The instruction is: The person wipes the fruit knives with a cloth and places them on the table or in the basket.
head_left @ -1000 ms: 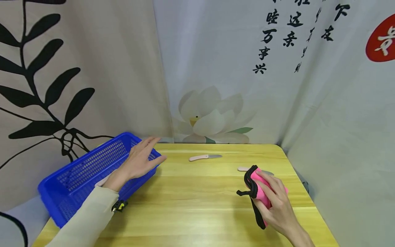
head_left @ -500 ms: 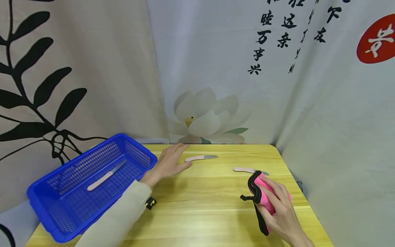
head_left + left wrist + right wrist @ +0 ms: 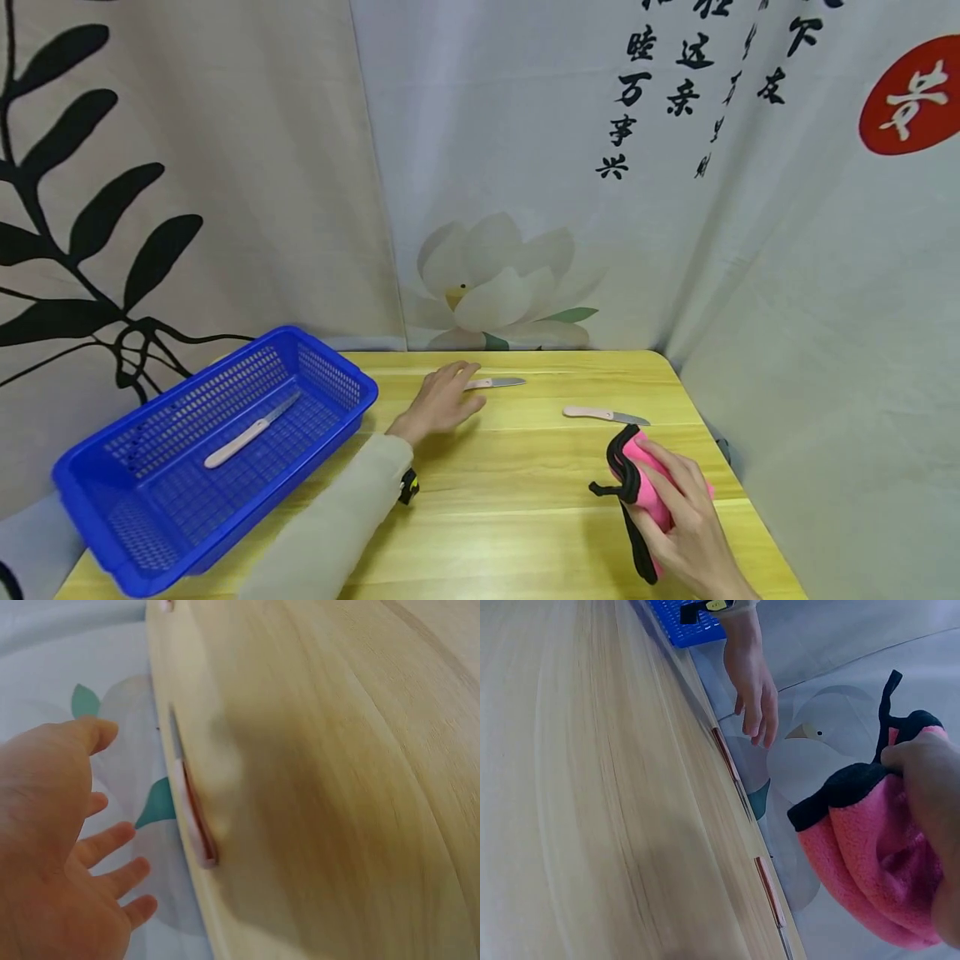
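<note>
My left hand [image 3: 438,404] hovers over the far part of the table, fingers spread and relaxed. Close under its fingertips lies a small knife with a pale pink handle [image 3: 495,383], partly covered by the hand in the head view. In the left wrist view that knife [image 3: 196,817] rests on the wood, apart from the fingers. My right hand [image 3: 686,521] grips a folded pink fleecy cloth with black trim [image 3: 870,847] and a dangling black cord, held above the table's right side. Just beyond the cloth lies a second pink-handled knife [image 3: 600,414].
A blue mesh basket [image 3: 292,335] stands at the table's left, with another pale-handled knife [image 3: 243,437] inside. Curtains [image 3: 510,125] printed with a flower and writing hang behind the wooden table [image 3: 487,542].
My left hand has moved right, from over the basket to the nearer pink-handled knife, uncovering the knife in the basket. The right hand keeps holding the pink cloth, slightly lower in view.
</note>
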A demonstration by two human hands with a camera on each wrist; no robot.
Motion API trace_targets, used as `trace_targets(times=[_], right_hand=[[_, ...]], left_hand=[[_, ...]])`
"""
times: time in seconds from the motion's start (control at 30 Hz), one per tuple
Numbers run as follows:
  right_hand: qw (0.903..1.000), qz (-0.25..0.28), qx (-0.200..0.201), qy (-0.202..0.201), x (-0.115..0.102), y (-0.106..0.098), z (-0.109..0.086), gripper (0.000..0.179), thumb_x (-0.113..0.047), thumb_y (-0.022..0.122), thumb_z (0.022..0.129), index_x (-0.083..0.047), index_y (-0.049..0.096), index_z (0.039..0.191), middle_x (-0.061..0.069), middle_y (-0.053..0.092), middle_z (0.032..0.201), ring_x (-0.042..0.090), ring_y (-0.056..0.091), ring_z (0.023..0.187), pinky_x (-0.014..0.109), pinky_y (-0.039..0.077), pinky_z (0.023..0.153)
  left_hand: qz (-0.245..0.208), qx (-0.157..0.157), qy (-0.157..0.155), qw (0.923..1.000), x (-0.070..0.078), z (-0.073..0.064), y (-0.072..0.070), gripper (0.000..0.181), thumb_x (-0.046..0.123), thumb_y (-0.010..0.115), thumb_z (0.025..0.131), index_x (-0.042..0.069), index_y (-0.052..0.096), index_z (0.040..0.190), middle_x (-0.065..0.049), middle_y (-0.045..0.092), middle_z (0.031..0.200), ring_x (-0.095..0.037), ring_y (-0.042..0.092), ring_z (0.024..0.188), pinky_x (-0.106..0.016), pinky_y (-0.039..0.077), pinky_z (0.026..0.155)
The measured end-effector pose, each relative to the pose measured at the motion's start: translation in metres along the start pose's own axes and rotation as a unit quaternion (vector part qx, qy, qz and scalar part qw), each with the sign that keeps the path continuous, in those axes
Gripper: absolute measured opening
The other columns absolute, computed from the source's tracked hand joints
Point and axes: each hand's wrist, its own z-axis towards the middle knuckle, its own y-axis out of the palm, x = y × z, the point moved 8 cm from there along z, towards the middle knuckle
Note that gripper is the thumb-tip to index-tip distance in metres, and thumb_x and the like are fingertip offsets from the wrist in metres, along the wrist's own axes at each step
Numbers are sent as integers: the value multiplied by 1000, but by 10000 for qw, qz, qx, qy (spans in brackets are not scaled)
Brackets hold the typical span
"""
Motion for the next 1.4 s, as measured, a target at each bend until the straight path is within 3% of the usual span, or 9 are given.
trace_targets(times=[0.17,0.43,0.7,0.83,1.0,1.07,1.13,1.23,1.4], right_hand=[[10000,-47,-8,-15,1,1,-5,58,-47,56,114,2,79,134,26,71,146,23,56,128,10,35,119],[10000,33,29,-68,2,4,-10,58,-48,58,114,3,79,132,27,71,145,25,57,127,11,36,119],[10000,41,-7,-40,3,6,-13,59,-48,55,114,3,80,131,27,70,145,26,57,126,9,36,117],[10000,45,-25,-45,5,6,-13,51,-39,60,110,2,79,131,27,70,145,27,57,126,9,36,117],[10000,13,-90,25,5,6,-12,50,-40,62,110,1,79,134,26,70,146,26,57,127,8,36,116],[9999,-18,-119,46,5,6,-10,55,-46,60,113,1,79,134,26,70,146,26,57,127,8,35,117],[9998,-57,-157,67,4,7,-8,59,-51,56,114,0,79,135,25,70,146,26,57,127,8,35,118],[9998,-50,-200,75,4,7,-6,56,-48,57,114,0,79,136,25,70,147,27,57,127,8,35,117],[9996,13,-258,87,4,8,-3,47,-21,69,97,-1,77,139,24,69,149,26,57,129,7,36,115]], left_hand=[[125,-110,-179,9997,-5,9,14,62,34,65,114,9,50,168,-25,54,169,-50,51,158,-72,40,129],[538,-337,-428,9971,-9,19,28,58,30,63,116,7,49,167,-22,54,170,-47,52,158,-67,41,131],[680,-686,-515,9940,-8,18,37,51,21,62,117,3,53,163,-20,59,167,-44,58,154,-64,46,129],[829,-520,-270,9948,-9,20,43,35,16,67,114,4,66,147,-18,70,152,-42,69,138,-62,57,116],[947,169,255,9950,-20,27,54,23,13,73,111,7,75,132,-13,79,130,-35,75,112,-59,64,93],[917,276,294,9950,-18,26,52,22,11,73,110,6,76,131,-14,80,126,-35,75,108,-57,64,92],[768,142,121,9969,-7,21,43,23,7,73,109,2,77,131,-16,80,125,-37,75,110,-57,64,96],[512,126,15,9986,-6,20,41,22,4,73,109,-1,77,130,-19,80,121,-38,75,110,-54,65,100],[318,283,65,9991,-40,29,69,21,6,75,106,5,79,127,-12,78,113,-30,72,102,-50,65,94]])
